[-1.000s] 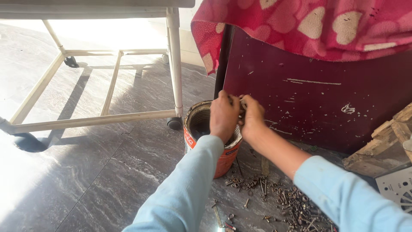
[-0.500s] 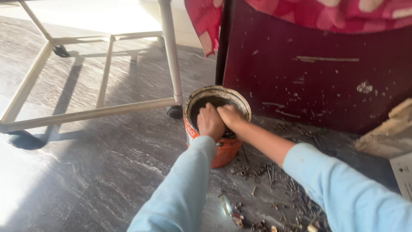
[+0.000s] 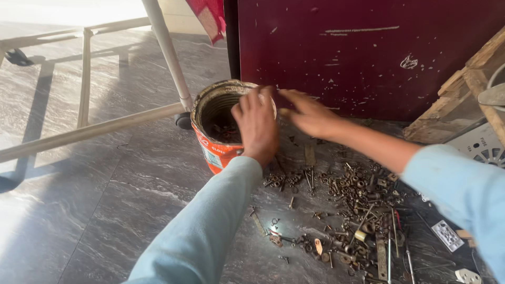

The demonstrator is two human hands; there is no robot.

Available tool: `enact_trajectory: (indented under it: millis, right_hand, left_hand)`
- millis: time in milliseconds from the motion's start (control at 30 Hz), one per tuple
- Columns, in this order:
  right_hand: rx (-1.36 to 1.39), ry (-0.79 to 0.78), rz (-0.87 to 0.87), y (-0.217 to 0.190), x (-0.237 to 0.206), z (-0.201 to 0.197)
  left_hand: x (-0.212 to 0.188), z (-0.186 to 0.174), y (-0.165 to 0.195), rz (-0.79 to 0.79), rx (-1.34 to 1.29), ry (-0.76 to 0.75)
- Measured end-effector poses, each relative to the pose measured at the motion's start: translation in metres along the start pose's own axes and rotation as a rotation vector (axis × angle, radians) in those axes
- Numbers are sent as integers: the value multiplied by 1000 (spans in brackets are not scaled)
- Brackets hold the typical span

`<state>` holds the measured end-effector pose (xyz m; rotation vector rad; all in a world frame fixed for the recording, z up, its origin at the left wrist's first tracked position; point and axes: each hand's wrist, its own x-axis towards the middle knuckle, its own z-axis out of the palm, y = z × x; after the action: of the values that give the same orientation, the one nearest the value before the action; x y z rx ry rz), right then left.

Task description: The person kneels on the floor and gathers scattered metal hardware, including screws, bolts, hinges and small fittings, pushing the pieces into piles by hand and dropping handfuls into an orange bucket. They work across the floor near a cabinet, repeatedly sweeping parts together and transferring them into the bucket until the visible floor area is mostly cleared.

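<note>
Orange labelled tin point(image 3: 213, 150), floor centre

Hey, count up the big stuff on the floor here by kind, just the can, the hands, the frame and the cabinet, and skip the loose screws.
Orange metal can: 1
Hands, left hand and right hand: 2
White metal frame: 1
Dark red cabinet: 1
Total: 5

Tin can point(image 3: 213, 147): ribbed metal, rusted inside, with a glossy orange label. Loose screws and nuts point(image 3: 357, 194): dull, tarnished metal. Floor point(image 3: 105, 200): polished grey veined stone. Cabinet panel point(image 3: 357, 58): maroon, scratched and paint-flecked. Planks point(image 3: 463, 100): rough bare wood. Sleeves point(image 3: 205, 231): matt light-blue cloth.
</note>
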<state>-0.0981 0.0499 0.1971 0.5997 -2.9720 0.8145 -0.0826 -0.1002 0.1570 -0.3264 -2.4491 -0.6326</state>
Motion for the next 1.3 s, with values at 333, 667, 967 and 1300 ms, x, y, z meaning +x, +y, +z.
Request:
enact_trajectory:
  millis: [333,667,967,1300]
  right_hand:
    - [-194,-282,839,151,-180,33]
    - [-106,-359,763,161,-175,97]
    - [-497,-196,416,180,-196,129]
    - [-394,66,154,204,-199,142]
  left_hand:
    - [-69,55,57,403,83,-659]
    - [-116,126,64,46,213,-1062]
    - [-148,159,43,155,81,-713]
    - [-153,187,37,380,132,-631]
